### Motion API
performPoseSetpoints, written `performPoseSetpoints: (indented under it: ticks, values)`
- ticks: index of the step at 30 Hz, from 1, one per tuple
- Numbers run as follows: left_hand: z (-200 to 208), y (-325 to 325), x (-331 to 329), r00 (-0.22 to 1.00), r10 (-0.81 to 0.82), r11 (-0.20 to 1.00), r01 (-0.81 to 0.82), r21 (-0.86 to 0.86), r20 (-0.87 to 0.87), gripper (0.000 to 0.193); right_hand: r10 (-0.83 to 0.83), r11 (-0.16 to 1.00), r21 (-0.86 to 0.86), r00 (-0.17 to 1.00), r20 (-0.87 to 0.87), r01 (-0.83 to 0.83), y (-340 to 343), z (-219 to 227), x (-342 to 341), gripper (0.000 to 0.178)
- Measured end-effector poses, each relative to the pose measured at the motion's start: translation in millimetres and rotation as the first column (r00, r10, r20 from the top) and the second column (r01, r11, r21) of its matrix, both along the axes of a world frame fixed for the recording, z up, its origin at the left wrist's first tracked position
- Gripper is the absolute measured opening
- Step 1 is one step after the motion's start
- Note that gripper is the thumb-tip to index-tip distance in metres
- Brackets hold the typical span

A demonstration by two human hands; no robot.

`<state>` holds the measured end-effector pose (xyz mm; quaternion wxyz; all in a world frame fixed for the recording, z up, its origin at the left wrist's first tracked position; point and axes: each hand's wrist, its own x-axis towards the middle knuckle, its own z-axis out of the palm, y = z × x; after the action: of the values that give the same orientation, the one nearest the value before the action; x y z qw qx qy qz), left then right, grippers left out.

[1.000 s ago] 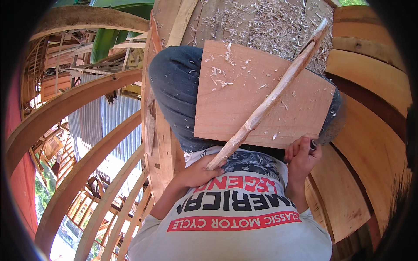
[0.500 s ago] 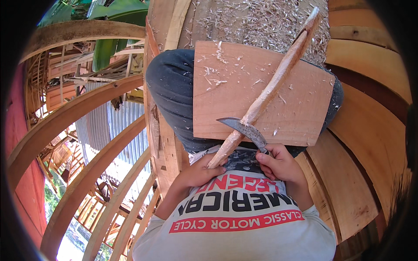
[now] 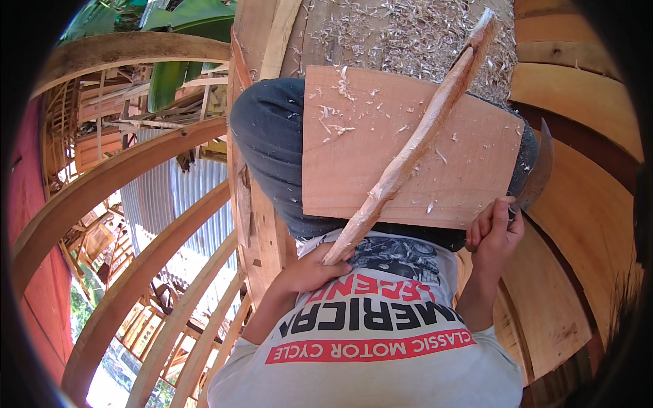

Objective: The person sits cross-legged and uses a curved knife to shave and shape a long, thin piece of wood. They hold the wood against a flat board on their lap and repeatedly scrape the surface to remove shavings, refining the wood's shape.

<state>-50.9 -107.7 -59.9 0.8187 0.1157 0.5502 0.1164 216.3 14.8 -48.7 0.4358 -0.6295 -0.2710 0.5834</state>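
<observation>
A long, whittled wooden stick (image 3: 408, 158) slants across a flat wooden board (image 3: 371, 129) that lies over my thighs. My left hand (image 3: 317, 266) is wrapped round the stick's near end, close to my belly. Its far end reaches past the board and keeps some darker bark-like surface. At the right my right hand (image 3: 495, 228) grips a knife with a curved blade (image 3: 542, 166). That blade is off the stick, pointing away from me beyond the board's right edge. The knife's handle is mostly hidden in my fingers.
Wood shavings (image 3: 401, 37) cover the planks ahead, and a few lie on the board. Curved wooden slats (image 3: 163, 153) rise at the left, with corrugated metal sheeting (image 3: 197, 204) beyond them. Overlapping planks (image 3: 578, 177) form the right side. Large green leaves (image 3: 187, 17) hang at the far left.
My right hand has swung the knife off the stick, rightward and away from me, past the board's right edge. My left hand and the stick have barely moved.
</observation>
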Motion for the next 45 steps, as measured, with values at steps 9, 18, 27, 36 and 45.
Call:
performPoseSetpoints:
  ticks: [9,18,27,36,45]
  values:
    - [39,36,6,0.963,-0.209,0.938,0.246,0.245,-0.169,0.029,0.395,0.897,-0.079,0.867,-0.305,-0.436,-25,3,-15,0.028]
    - [61,90,31,0.78,-0.018,0.755,0.421,0.503,-0.626,0.034,0.336,0.927,0.232,0.928,-0.163,-0.295,3,7,5,0.039]
    - [84,140,73,0.817,0.187,0.47,0.413,0.78,-0.545,0.042,0.267,0.839,0.456,0.955,0.131,-0.297,10,3,22,0.019]
    - [74,149,77,0.95,0.141,0.548,0.16,0.821,-0.28,0.052,0.215,0.836,0.466,0.954,0.207,-0.289,21,15,11,0.023]
    - [53,140,64,0.962,0.256,0.603,-0.079,0.794,-0.098,0.061,0.137,0.762,0.603,0.969,0.204,-0.234,37,19,-11,0.025]
